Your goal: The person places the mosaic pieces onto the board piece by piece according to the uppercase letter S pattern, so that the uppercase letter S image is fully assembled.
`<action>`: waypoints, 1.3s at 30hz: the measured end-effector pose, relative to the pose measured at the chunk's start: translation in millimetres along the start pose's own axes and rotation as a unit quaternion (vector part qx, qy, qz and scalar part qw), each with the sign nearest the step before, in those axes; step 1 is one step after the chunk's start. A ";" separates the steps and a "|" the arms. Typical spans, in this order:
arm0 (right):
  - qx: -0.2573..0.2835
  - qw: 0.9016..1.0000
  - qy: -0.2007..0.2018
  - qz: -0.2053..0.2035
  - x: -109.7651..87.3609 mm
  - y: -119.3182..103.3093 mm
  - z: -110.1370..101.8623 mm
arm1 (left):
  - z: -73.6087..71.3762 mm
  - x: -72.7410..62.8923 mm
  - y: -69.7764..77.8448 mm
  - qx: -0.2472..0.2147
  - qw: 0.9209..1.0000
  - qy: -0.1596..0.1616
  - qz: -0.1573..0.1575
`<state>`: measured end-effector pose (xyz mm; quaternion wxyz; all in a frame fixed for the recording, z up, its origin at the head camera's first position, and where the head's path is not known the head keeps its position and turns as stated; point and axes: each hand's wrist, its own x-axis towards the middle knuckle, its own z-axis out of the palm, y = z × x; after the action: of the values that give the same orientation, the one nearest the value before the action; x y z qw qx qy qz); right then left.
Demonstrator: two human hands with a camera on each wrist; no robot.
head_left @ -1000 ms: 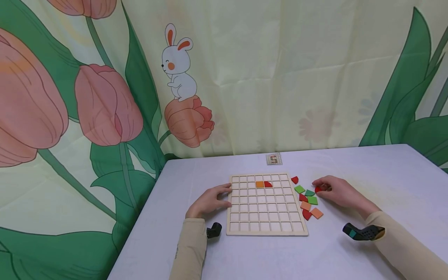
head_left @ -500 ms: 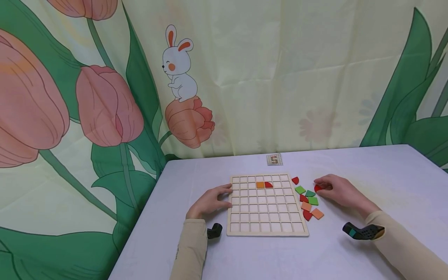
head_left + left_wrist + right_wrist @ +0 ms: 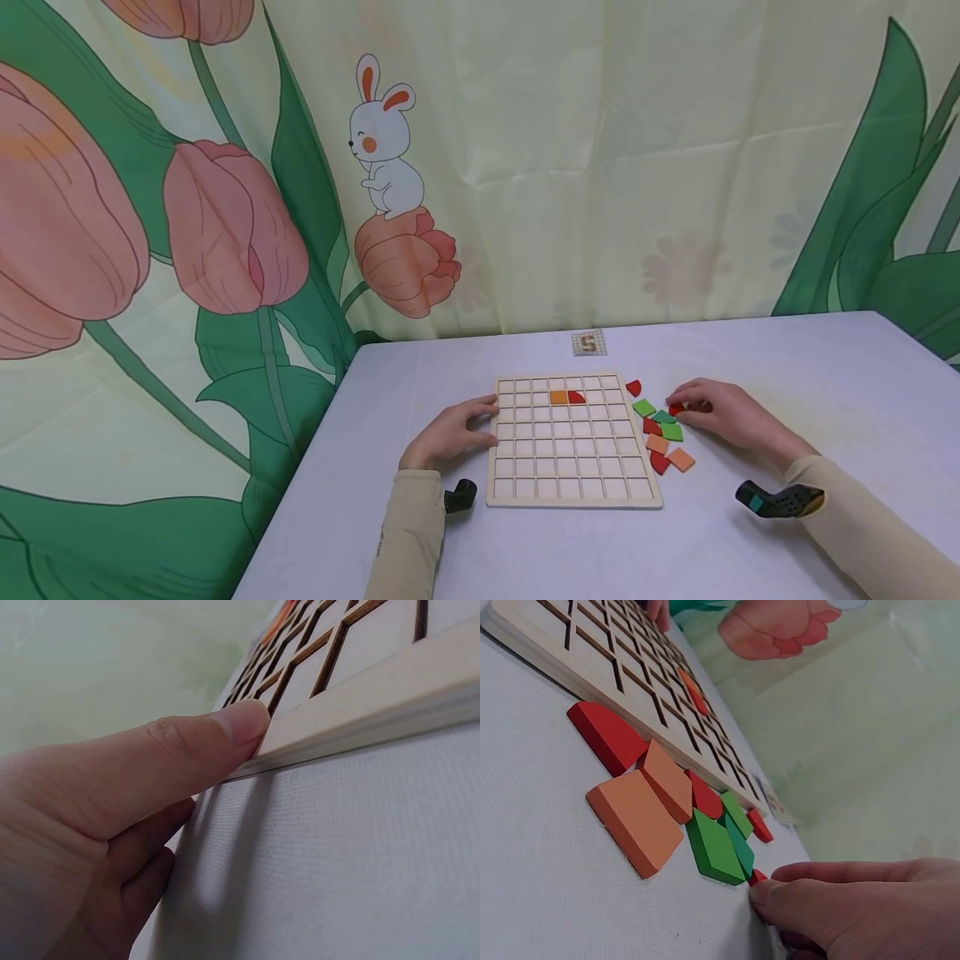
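In the head view my left hand [image 3: 450, 433] touches the left edge of a wooden grid board [image 3: 573, 501], and the left wrist view puts the thumb [image 3: 244, 724] right on the frame's rim. Right of the board, my right hand [image 3: 723, 411] pinches a small red block [image 3: 675, 410], mostly hidden by the fingers; its tip [image 3: 757, 877] shows at the thumb in the right wrist view. That block lies close beside a teal block [image 3: 739, 846] and a green square block [image 3: 714, 847]. On the board sit an orange square block [image 3: 558, 397] and a red quarter-circle block [image 3: 576, 397].
Along the board's right side lie more loose blocks: orange squares [image 3: 681, 459], another green piece [image 3: 644, 407] and several red ones [image 3: 633, 388]. Behind the board is a small patterned card [image 3: 589, 342]. A curtain [image 3: 525, 208] with printed tulips and a rabbit hangs behind the table.
My right hand has shifted slightly left and toward me with the red block, bringing it up against the teal block. The left hand stays at the board's edge.
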<state>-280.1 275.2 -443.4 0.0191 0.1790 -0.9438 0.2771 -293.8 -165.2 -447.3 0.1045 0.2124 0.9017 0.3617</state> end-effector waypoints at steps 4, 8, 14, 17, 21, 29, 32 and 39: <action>-0.002 1.000 0.003 -0.009 0.6 -0.6 -0.2 | 0.9 -0.3 -0.4 -0.001 1.000 0.001 0.000; -0.001 1.000 0.012 -0.001 3.9 -3.0 -2.7 | 0.6 -0.4 0.4 0.005 1.000 0.002 0.001; 0.013 0.999 0.027 0.027 17.1 -11.3 -4.5 | 0.0 -1.0 0.9 0.008 1.000 0.001 -0.001; 0.024 0.999 0.028 0.026 26.6 -22.6 -2.1 | 0.2 -0.8 1.2 0.006 1.000 0.003 -0.005; 0.036 0.999 0.024 0.011 39.2 -40.6 5.0 | 0.4 -0.4 1.2 0.006 1.000 0.005 -0.008; 0.038 0.998 0.001 -0.052 66.1 -74.0 28.3 | 0.3 -0.7 0.8 0.010 1.000 0.003 -0.010; 0.040 0.997 -0.011 -0.065 75.2 -85.3 37.5 | 0.0 -0.9 1.1 0.010 1.000 0.002 -0.012; 0.026 0.991 -0.006 -0.127 88.4 -100.8 55.4 | -0.4 -0.3 2.0 0.009 1.000 0.001 -0.014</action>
<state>-324.1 138.0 -426.2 0.0436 0.3000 -0.9058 0.2961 -293.0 -164.2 -445.6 0.1062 0.2007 0.9081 0.3519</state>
